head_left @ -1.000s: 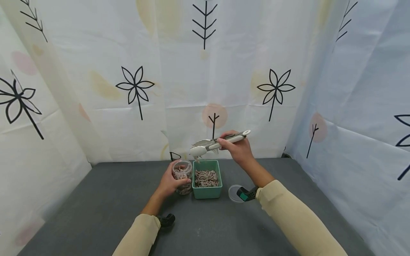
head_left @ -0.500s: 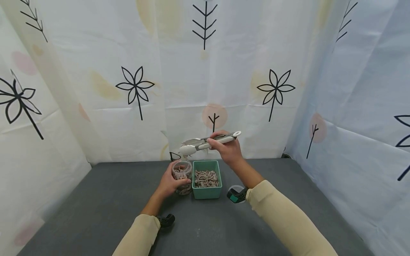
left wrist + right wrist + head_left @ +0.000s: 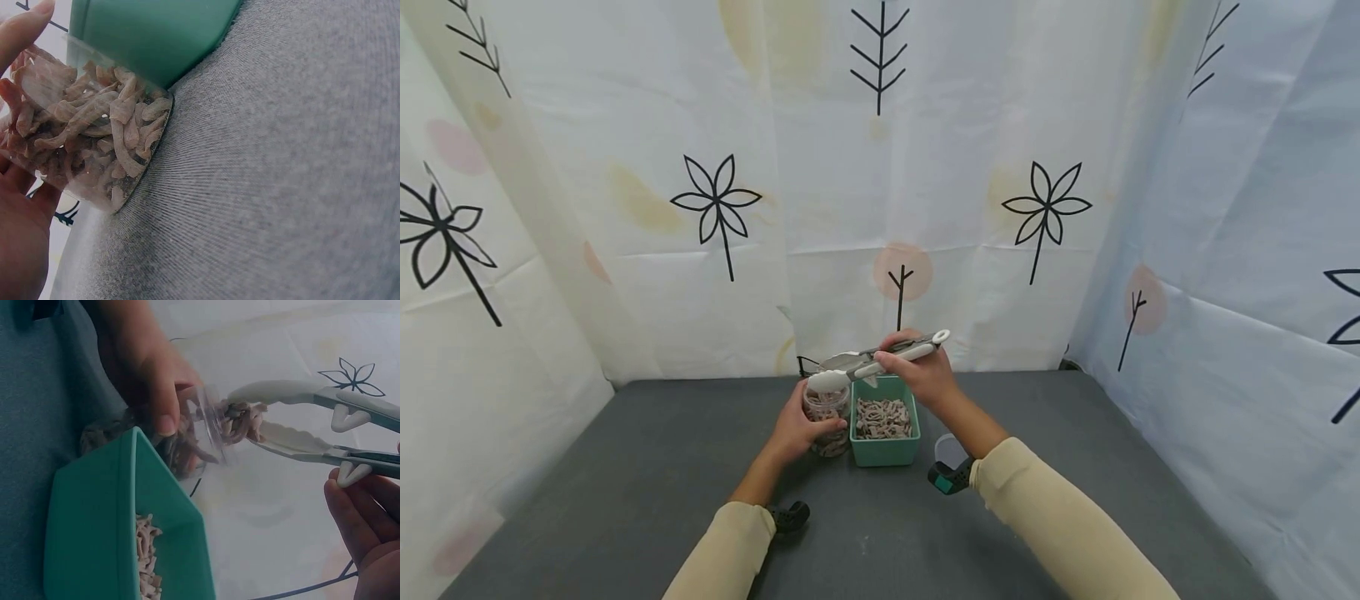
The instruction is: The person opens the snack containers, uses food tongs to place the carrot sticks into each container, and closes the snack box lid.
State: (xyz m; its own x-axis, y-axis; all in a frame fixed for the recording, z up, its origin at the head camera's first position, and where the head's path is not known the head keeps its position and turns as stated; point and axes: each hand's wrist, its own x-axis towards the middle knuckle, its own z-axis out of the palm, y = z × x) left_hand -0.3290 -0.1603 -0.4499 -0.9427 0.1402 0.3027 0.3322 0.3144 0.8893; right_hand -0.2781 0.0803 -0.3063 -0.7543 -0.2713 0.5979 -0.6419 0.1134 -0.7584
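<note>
My left hand grips a clear plastic jar that stands on the table, holding pale brownish, twisted dried strips. In my right hand is a pair of tongs with white tips and grey-and-white handles. The right wrist view shows the tips pinching a small clump of strips right at the jar's mouth. Beside the jar, to its right, stands a green rectangular bin with more of the same strips in it.
A round clear lid lies on the dark grey table right of the bin, partly hidden by the right wrist's black strap. A white patterned cloth hangs behind the table and along both sides.
My right hand has moved left and then down with the tongs, bringing their tips from above the bin's left edge to the jar's mouth. The left hand and jar have stayed put.
</note>
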